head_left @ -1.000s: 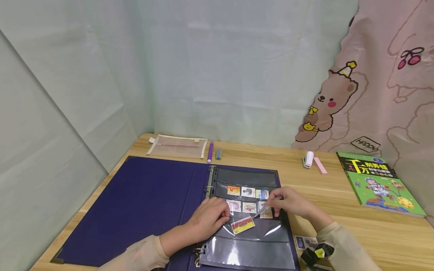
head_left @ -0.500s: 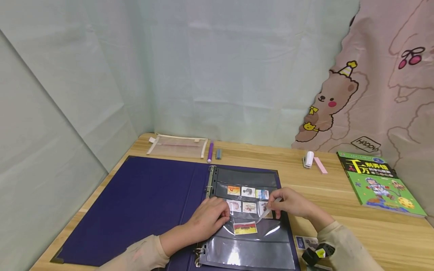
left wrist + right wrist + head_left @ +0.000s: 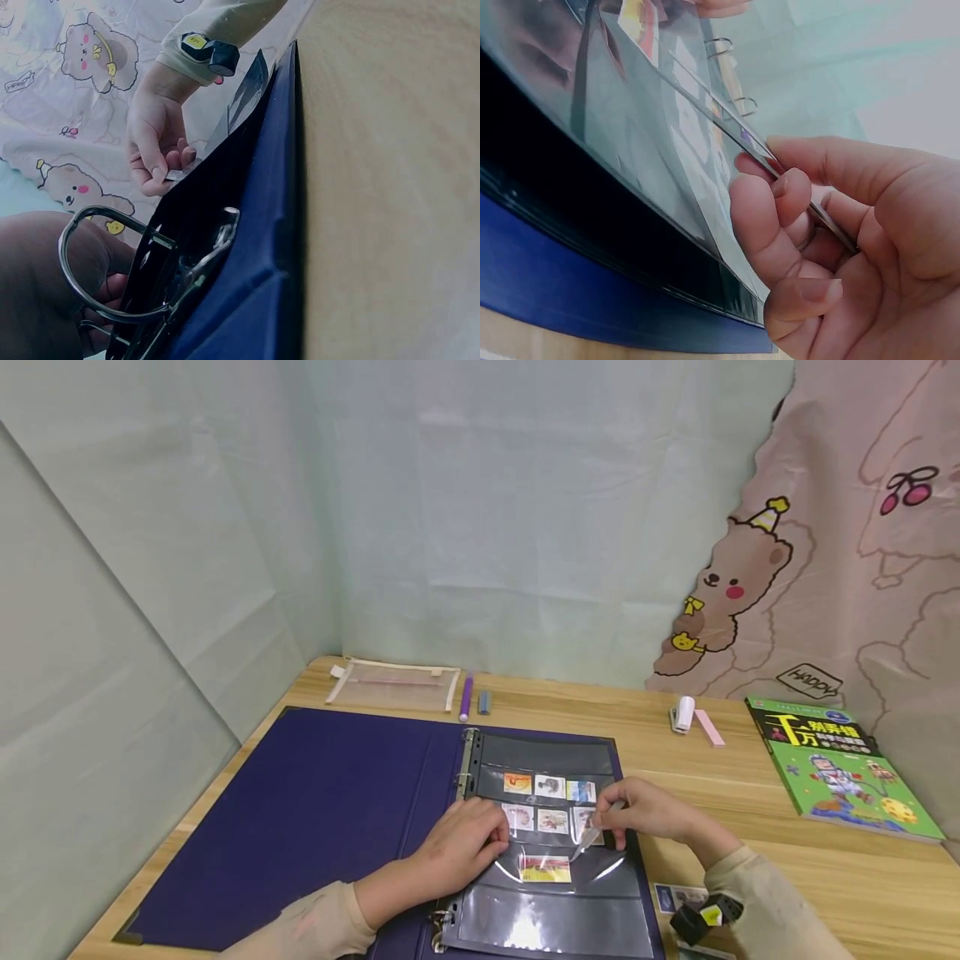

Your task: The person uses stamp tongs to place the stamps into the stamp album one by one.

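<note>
An open navy ring binder (image 3: 322, 810) holds a black stock page (image 3: 487, 910) with clear pockets. Two rows of small stamps (image 3: 552, 821) fill its upper pockets. Below them a red and yellow stamp (image 3: 546, 869) lies almost level at a clear strip. My right hand (image 3: 648, 814) pinches metal tweezers (image 3: 821, 214) between thumb and fingers, the tips at the stamp's right edge. In the right wrist view the tips are slightly apart near that stamp. My left hand (image 3: 461, 843) rests on the page's left side near the rings (image 3: 112, 214), fingers loosely bent, holding nothing visible.
Beside my right wrist lies a stamp card (image 3: 677, 897), partly covered by the wrist camera. Along the back are a mesh zip pouch (image 3: 397, 687), a purple pen (image 3: 467, 696), a white stapler-like object (image 3: 682, 714) and a pink bar (image 3: 708, 727). A green book (image 3: 847, 777) lies right.
The red and yellow stamp has turned from tilted to nearly level and shifted slightly right and toward me. The tweezers' tips moved with it. My left hand stayed put.
</note>
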Motion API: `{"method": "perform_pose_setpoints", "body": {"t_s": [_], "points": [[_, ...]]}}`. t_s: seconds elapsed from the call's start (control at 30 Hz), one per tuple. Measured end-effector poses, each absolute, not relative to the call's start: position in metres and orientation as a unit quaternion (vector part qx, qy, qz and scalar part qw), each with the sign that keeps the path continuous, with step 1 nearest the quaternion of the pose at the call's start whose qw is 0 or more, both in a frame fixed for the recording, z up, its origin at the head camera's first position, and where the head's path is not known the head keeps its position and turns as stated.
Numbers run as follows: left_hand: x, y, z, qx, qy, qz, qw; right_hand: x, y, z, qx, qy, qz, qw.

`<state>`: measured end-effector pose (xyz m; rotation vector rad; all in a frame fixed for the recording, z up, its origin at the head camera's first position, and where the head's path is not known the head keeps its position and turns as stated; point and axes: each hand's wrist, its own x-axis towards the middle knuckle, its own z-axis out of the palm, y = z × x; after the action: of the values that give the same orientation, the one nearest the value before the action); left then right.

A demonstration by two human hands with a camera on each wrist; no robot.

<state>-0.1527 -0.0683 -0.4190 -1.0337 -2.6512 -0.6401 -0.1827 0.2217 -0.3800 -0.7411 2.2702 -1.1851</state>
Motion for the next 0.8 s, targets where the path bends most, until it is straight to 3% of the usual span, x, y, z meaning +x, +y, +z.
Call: {"method": "perform_pose_setpoints", "body": {"t_s": [0.53,0.8], "points": [[-0.152,-0.069,-0.418,-0.356,-0.903,-0.214,0.112,-0.187,0.234,-0.37,-0.218,0.854,-0.406,0.241],[-0.152,-0.069,-0.418,-0.355,-0.903,-0.214,0.112,-0.187,0.233,-0.373,-0.259,0.84,-0.415,0.234]]}}
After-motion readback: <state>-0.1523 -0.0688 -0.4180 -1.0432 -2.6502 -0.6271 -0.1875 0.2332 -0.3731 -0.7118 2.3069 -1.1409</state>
